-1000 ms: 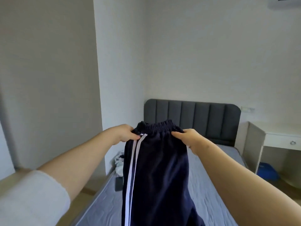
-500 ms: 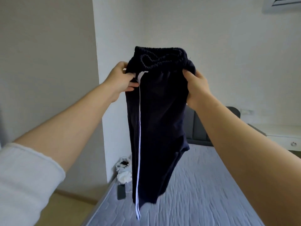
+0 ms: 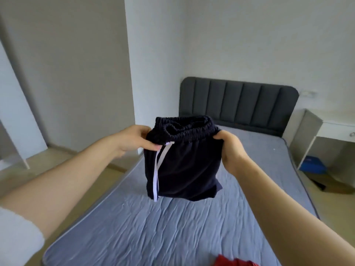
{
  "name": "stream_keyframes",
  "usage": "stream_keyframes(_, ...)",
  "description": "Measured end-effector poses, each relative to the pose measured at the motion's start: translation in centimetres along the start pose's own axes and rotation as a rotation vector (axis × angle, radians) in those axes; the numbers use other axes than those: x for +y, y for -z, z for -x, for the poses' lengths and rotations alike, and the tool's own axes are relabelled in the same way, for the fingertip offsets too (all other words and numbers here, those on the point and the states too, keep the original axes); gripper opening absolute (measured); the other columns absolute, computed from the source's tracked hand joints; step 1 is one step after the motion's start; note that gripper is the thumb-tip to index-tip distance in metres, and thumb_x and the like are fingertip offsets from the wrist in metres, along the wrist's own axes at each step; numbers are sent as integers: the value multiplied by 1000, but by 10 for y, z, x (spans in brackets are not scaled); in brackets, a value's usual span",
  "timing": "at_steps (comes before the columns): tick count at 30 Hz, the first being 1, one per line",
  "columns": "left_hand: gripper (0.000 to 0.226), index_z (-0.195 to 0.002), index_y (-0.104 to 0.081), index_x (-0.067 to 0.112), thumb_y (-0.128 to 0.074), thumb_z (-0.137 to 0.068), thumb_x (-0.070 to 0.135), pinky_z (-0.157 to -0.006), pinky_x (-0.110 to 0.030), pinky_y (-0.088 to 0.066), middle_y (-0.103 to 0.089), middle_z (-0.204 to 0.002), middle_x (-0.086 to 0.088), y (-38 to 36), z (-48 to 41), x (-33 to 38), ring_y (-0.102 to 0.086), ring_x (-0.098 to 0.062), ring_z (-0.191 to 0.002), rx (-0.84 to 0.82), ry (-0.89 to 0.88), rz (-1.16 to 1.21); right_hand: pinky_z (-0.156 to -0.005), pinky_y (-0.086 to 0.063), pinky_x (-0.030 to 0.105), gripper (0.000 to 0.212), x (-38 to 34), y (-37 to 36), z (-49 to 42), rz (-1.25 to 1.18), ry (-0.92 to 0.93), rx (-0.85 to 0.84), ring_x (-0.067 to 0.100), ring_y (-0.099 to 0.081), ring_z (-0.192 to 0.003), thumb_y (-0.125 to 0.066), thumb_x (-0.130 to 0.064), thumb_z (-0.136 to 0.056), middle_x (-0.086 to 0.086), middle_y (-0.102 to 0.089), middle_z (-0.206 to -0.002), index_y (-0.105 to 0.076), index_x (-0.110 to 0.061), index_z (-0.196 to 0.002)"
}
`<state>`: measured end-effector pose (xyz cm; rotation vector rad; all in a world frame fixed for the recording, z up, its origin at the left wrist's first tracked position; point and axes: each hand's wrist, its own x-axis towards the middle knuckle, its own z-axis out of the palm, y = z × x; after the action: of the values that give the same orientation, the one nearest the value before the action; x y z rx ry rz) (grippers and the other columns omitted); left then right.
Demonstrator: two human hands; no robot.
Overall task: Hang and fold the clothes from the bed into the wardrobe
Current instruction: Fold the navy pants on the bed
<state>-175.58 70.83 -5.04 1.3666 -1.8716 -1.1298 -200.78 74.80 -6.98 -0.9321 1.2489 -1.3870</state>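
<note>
Trousers: navy trousers point(image 3: 184, 169) with a white side stripe, frame centre, hanging from the waistband over the bed point(image 3: 153, 227); whether the lower end touches it, cannot tell.
Left hand: left hand point(image 3: 138, 140) pinches the waistband's left end.
Right hand: right hand point(image 3: 230, 148) clamped on the right end, fingers curled.
Around: grey headboard point(image 3: 238, 104) behind; white desk point(image 3: 326, 127) at right edge, blue box point(image 3: 312, 165) beneath; red cloth point(image 3: 234, 263) on the bed at the bottom edge.
In the way: trousers cover mid-bed.

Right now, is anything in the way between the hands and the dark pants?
No, nothing visible. The left hand and the right hand each grip the pants by the waistband. The red cloth lies apart on the bed.
</note>
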Motion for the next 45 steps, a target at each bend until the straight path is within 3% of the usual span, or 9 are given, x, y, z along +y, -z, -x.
stream_keyframes(3, 31, -90, -67, 27, -78, -69, 6, -88, -19, -42, -69, -97, 12, -50, 18, -58, -59, -7, -100, -82, 140, 64, -59, -45, 29, 17, 67, 21, 14, 76, -169, 28, 20, -61, -66, -47, -10, -83, 4, -67, -70, -64, -9, -76)
stream_keyframes(7, 29, -95, -65, 19, -74, -74, 2, -88, -21, -46, -68, -103, 2, -100, 40, -124, -61, -14, -103, -122, 350, 184, -57, -44, 28, 16, 142, 40, 32, 123, -368, 66, 20, -59, -63, -49, -9, -82, 2, -66, -60, -63, -8, -73)
stream_keyframes(15, 28, -95, -60, 17, -73, -75, 3, -86, -29, -50, -66, -103, -5, -153, 51, -208, -63, -16, -94, -164, 562, 291, -63, -42, 32, 11, 233, 52, 37, 148, -640, 148, 28, -55, -73, -50, -8, -79, 15, -60, -80, -61, -3, -81)
stream_keyframes(21, 25, -90, -60, 19, -73, -76, 4, -76, -27, -52, -66, -92, -2, -158, -1, -255, -64, -15, -86, -142, 630, 340, -60, -41, 31, 13, 266, 37, -14, 130, -680, 251, 25, -53, -68, -48, -5, -80, 12, -58, -75, -59, -7, -74)
stream_keyframes(24, 25, -92, -60, 20, -73, -76, 5, -88, -33, -51, -66, -97, -5, -158, -39, -280, -64, -17, -92, -181, 673, 356, -63, -41, 31, 13, 286, 26, -50, 122, -693, 323, 24, -52, -70, -47, -5, -80, 11, -57, -75, -59, -7, -74)
stream_keyframes(28, 24, -93, -61, 21, -74, -76, 10, -92, -34, -50, -66, -100, -3, -165, -78, -315, -63, -18, -95, -222, 739, 356, -42, -37, 18, 20, 313, 18, -89, 141, -747, 396, 19, -45, -52, -47, -5, -83, 5, -50, -57, -53, -10, -64)
stream_keyframes(34, 22, -94, -59, 20, -73, -78, 14, -99, -38, -46, -65, -106, -5, -194, -122, -370, -60, -22, -106, -219, 808, 346, -34, -32, 12, 19, 368, 23, -126, 175, -784, 431, 17, -39, -51, -45, -2, -84, 5, -44, -57, -50, -7, -66)
stream_keyframes(41, 15, -87, -58, 28, -71, -80, 33, -67, -24, -40, -64, -99, 4, -261, -166, -451, -57, -13, -92, -168, 866, 324, -39, -40, 15, 18, 465, 57, -167, 277, -849, 385, 17, -47, -54, -47, -5, -86, 5, -50, -61, -52, -9, -70)
stream_keyframes(45, 14, -89, -61, 26, -70, -80, 32, -63, -19, -40, -65, -90, 10, -296, -191, -491, -59, -8, -85, -30, 852, 383, -42, -43, 16, 17, 515, 75, -191, 317, -833, 312, 13, -53, -60, -48, -7, -89, 0, -56, -68, -57, -16, -77)
